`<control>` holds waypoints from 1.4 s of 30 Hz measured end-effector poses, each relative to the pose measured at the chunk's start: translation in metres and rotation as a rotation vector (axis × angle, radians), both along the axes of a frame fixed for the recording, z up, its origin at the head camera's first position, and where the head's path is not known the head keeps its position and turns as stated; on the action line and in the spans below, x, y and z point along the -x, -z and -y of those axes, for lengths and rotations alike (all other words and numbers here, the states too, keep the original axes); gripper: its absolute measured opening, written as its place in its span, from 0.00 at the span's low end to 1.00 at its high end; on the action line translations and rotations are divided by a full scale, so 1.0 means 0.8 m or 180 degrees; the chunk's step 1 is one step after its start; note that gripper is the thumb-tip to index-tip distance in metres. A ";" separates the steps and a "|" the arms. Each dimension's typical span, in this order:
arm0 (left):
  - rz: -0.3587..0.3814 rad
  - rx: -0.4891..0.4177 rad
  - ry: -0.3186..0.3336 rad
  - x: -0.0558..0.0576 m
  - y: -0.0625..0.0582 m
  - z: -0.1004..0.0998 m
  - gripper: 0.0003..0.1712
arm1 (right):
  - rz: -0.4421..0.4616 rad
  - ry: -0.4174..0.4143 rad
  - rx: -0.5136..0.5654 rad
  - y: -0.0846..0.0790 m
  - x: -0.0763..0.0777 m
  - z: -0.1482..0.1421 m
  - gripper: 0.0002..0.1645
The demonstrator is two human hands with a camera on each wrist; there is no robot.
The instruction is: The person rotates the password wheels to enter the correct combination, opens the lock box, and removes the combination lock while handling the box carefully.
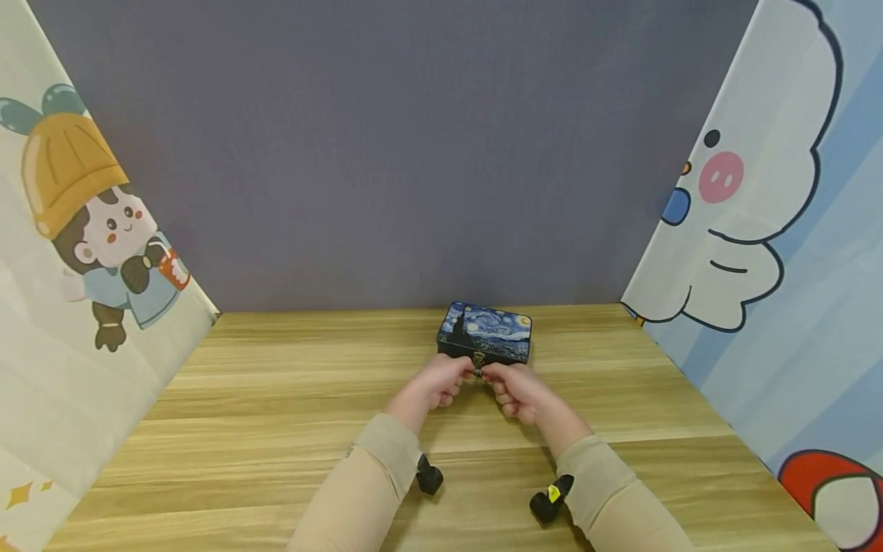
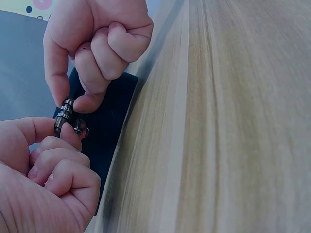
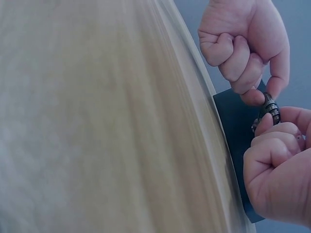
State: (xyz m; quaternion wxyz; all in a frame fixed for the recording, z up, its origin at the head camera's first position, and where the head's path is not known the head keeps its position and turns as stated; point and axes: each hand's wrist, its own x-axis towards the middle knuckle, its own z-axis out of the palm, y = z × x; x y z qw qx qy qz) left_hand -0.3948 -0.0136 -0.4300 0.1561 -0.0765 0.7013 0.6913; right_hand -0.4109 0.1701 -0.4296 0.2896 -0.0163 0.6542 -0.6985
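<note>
The wood-grain tabletop (image 1: 276, 399) is light-toned, its grain running side to side. One dark-sided Starry Night box (image 1: 493, 331) rests directly on it, near the rear edge.

swirled blue-and-yellow lid (image 1: 493, 331), dark box (image 2: 112, 116), brownish banded lock (image 2: 63, 115), beige sleeves (image 1: 366, 483).

Combination lock (image 2: 64, 114): markings are too small to read.
Box (image 1: 488, 330): left hand (image 1: 441, 381) and right hand (image 1: 522, 391) partly hide its front.
Sleeves (image 1: 362, 491): the head view's lower edge crops both.
Tabletop (image 3: 97, 121): blurs in the right wrist view.
</note>
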 end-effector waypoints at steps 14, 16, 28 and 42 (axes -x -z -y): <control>0.0009 0.0015 0.0031 -0.002 -0.001 0.000 0.11 | 0.0005 -0.0007 -0.0059 0.001 -0.001 0.000 0.14; 0.0008 0.0014 0.0027 -0.002 -0.001 0.000 0.12 | 0.0001 -0.0008 -0.0054 0.002 -0.001 0.000 0.14; -0.0013 -0.0008 0.0012 -0.003 -0.002 0.000 0.11 | -0.0037 -0.0046 -0.0040 0.002 -0.002 -0.001 0.15; -0.0001 0.0038 -0.0048 0.000 -0.001 -0.001 0.13 | -0.0070 -0.0075 -0.0243 0.001 0.001 -0.009 0.22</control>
